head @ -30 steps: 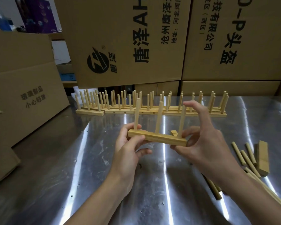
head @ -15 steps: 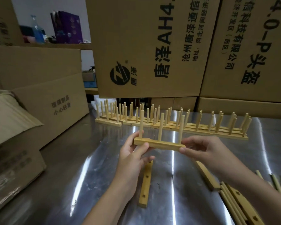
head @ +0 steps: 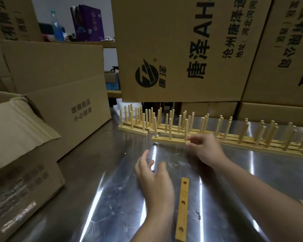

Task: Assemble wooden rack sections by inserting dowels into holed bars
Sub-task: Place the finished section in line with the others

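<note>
cardboard boxes [head: 182,49] stand along the table's [head: 112,189] far and left edges. a row of finished racks [head: 234,142] lines the table's far side. a holed bar [head: 183,206] lies flat at the table's near centre. a three-dowel section [head: 170,139] stands on the table's middle; the right hand [head: 205,151] pinches its end. the left hand [head: 154,179] hovers over the table, fingers loosely spread, holding nothing.

The head camera is looking forward and down, close behind left hand [head: 153,175] and right hand [head: 205,151], facing boxes [head: 182,49] past their fingers [head: 199,139].
</note>
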The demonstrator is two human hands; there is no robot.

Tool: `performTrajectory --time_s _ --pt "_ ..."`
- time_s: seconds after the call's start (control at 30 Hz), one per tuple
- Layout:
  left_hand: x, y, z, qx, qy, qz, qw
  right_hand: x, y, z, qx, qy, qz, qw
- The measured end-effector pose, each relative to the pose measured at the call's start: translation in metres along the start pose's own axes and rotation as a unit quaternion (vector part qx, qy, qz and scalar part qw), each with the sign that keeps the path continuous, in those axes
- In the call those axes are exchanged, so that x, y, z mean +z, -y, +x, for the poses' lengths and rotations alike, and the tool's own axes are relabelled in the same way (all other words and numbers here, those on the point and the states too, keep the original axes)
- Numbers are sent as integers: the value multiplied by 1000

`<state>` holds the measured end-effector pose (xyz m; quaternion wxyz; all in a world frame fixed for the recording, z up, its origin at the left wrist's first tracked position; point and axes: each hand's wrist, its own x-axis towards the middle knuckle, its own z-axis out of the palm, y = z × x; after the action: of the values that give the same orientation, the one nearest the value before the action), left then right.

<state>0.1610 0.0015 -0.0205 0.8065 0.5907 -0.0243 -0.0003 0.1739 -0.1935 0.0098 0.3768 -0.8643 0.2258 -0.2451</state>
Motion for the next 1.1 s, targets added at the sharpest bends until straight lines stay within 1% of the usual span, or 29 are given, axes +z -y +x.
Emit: performTrajectory --time_s 0.13,0.3,0.43,0.6,1.1 --pt "0 -1 -1 9 17 48 999 25 -8 21 -1 -10 -42 999" --pt "-1 -9 -3 -17 22 56 998 43 -12 34 -32 -27 -109 993" --pt "-1 -14 -5 -28 18 53 998 52 -12 43 -18 -43 -111 993" --pt "0 -16 -7 -23 19 53 998 54 -13 51 -14 -50 -129 990" --pt "2 -13 -7 -14 38 31 999 46 -9 52 -17 -31 -126 991"
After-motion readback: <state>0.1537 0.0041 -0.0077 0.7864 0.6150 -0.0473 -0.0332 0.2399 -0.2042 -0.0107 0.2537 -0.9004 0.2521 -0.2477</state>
